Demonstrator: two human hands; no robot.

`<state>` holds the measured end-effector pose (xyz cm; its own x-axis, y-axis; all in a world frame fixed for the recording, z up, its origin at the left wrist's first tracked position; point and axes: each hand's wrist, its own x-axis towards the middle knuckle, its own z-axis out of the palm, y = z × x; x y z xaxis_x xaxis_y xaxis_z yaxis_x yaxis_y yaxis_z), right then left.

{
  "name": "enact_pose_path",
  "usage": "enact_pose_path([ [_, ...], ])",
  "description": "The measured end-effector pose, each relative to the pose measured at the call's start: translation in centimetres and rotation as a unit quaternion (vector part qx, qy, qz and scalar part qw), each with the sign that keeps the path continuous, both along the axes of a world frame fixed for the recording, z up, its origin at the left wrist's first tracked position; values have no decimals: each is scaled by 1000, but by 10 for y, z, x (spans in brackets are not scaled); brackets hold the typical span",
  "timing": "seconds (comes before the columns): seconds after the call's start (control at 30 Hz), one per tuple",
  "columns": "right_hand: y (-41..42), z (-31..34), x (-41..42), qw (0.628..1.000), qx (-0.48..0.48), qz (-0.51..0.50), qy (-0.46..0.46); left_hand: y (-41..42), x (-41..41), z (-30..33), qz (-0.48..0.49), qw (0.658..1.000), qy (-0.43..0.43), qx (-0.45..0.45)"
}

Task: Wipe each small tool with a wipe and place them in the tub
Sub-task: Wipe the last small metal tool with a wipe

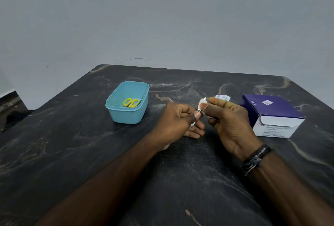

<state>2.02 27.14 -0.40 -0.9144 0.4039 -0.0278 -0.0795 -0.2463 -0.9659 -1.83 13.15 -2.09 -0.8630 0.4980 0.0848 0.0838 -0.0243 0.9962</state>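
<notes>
A light blue tub (115, 110) stands on the dark marbled table (72, 153), with yellow-handled scissors (131, 102) lying inside. Right of it, above the table, my left hand (178, 120) pinches a small thin metal tool (193, 123); most of the tool is hidden by my fingers. My right hand (233, 122) presses a white wipe (202, 103) around the tool's upper end. A torn wipe packet (222, 97) shows just behind my right fingers.
A purple and white box of alcohol swabs (271, 115) sits open at the right of the table. The table's far edge meets a plain grey wall. A dark strap bracelet is on my right wrist.
</notes>
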Motion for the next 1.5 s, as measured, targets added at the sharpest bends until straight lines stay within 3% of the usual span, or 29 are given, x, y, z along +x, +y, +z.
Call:
enact_pose_path([
  [0.4,5,-1,-3,999,-18,-36,3,0,3,2,-35,999,-6,-36],
  [0.67,-2,-6,-4,999,38,-4,9,-3,2,5,1,1000,-4,-17],
  [0.93,10,-3,-6,999,-22,-42,21,-4,3,7,-2,999,11,-45],
  [1.13,10,-1,-4,1000,-16,-18,9,-9,-1,11,52,998,-3,21],
  [1.5,-7,5,6,995,7,96,-20,-12,-7,15,50,981,-103,157],
])
